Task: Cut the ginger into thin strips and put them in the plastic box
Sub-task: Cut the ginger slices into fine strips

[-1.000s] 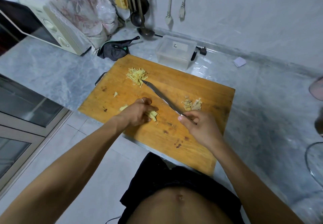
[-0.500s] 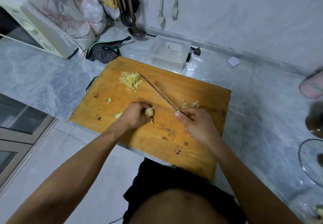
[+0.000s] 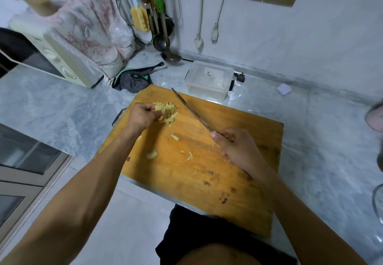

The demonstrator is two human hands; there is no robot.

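Grey marbled surface (image 3: 62, 107) carrying a wooden cutting board (image 3: 238, 182), a clear plastic box (image 3: 209, 82) just beyond the board's far edge, a dark cloth (image 3: 132, 79), a cream appliance (image 3: 62, 61) and a small white paper (image 3: 283, 89).

One head-worn wide-angle view looks steeply down, close over the cutting board (image 3: 207, 161) (edges bend outward) toward the wall.

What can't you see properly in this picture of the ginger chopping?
All in the head view:
- Left hand: its fingertips are tucked into the ginger strips, so the grip is unclear.
- Knife: the handle is hidden inside the right hand.
- Plastic box: its cloudy walls hide whether any ginger is inside.
- Pink thing: cut off by the right edge.
- Bag on the microwave: blurred.
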